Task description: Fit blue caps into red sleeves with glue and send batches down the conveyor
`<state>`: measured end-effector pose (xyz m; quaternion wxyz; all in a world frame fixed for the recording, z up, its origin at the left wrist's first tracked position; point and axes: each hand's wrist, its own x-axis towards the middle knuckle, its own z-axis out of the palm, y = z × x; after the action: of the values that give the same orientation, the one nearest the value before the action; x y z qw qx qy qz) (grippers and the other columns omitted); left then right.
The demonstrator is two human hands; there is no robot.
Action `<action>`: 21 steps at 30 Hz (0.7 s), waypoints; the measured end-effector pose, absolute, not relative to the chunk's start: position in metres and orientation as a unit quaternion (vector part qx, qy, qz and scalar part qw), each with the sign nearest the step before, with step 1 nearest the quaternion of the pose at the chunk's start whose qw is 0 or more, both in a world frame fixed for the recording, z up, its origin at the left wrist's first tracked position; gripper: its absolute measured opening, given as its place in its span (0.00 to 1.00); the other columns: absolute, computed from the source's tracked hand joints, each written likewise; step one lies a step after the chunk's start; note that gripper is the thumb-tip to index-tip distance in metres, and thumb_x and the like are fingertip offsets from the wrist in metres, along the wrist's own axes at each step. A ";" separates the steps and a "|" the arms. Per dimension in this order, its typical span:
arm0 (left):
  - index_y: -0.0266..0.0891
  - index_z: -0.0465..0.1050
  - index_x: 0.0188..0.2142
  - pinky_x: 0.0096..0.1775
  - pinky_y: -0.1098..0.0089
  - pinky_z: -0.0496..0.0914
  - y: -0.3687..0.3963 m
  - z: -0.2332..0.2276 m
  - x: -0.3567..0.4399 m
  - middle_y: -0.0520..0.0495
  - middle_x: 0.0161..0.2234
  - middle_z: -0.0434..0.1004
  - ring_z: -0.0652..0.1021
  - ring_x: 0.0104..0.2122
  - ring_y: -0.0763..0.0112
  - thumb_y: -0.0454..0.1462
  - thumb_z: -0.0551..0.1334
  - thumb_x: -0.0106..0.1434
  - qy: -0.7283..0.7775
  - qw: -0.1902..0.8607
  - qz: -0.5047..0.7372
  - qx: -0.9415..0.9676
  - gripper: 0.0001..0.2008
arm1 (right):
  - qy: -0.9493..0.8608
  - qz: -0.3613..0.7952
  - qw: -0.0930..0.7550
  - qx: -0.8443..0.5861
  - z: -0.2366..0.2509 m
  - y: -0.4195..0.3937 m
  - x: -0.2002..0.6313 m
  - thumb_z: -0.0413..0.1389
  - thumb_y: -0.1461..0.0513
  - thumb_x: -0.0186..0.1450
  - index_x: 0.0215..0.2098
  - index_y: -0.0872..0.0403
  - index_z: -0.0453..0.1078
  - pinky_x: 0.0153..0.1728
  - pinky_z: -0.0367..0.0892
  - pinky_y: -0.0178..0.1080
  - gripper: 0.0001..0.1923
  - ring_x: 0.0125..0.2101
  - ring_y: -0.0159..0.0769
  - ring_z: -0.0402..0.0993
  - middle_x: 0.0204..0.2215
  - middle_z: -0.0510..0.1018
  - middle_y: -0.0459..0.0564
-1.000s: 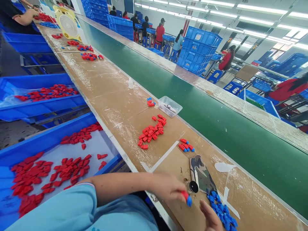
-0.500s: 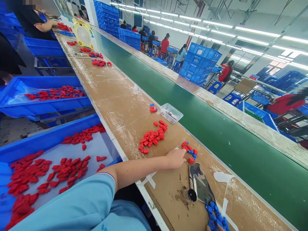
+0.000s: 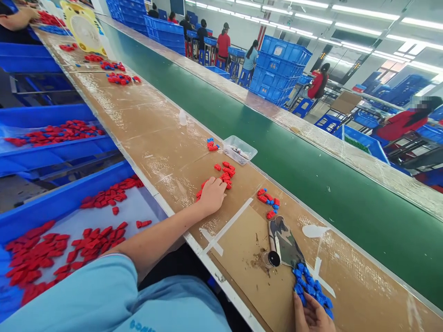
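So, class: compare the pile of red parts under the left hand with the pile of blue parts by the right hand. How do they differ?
The red parts are red and lie farther up the bench; the blue parts are blue and sit at the near edge. The left hand lies over the red pile; the right hand touches the blue pile's near end. Both are loose heaps of small plastic pieces.

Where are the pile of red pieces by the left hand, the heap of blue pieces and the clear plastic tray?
Pile of red pieces [image 3: 226, 174]: head view, on its far end, beyond the left hand [image 3: 212, 196].
Heap of blue pieces [image 3: 309, 286]: head view, its middle.
Clear plastic tray [image 3: 240, 149]: head view, on its near wall.
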<state>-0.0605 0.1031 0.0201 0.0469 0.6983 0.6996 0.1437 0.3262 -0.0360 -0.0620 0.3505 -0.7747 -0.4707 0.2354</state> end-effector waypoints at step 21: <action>0.37 0.69 0.35 0.40 0.70 0.69 0.078 0.017 -0.046 0.46 0.37 0.70 0.73 0.38 0.68 0.25 0.56 0.59 0.541 0.211 0.350 0.735 0.09 | -0.352 0.273 0.503 -0.741 -0.032 -0.058 0.290 0.67 0.47 0.47 0.40 0.56 0.74 0.33 0.74 0.35 0.29 0.30 0.35 0.74 0.31 0.79 0.51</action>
<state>-0.0462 0.0777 0.0173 0.2108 0.7348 0.5413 0.3502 0.2904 -0.0584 -0.0316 0.5035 -0.7405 -0.3515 0.2730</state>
